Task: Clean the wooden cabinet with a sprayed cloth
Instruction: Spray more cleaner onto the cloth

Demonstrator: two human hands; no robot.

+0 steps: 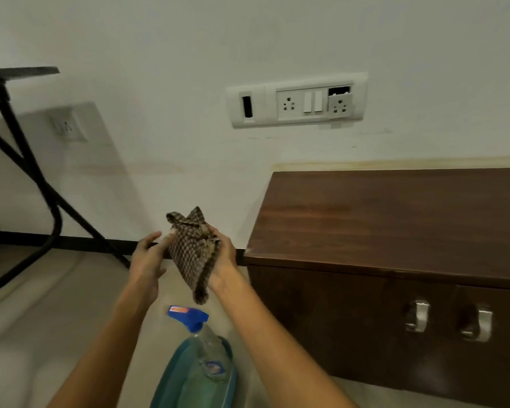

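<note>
Checked brown-and-beige cloth (192,254) hangs bunched at the centre of the frame. Our right hand (223,262) grips its right edge with curled fingers. Our left hand (147,260) is just beside it, fingers loosely straight and holding nothing; we cannot tell whether it touches. Below them a clear spray bottle with a blue trigger (208,351) overlaps a teal rounded container (168,381). At right stands the dark brown wooden cabinet (395,225), apart from the cloth.

Cabinet (395,219) right of bottle (209,357) (cloth (193,254) above)
</note>
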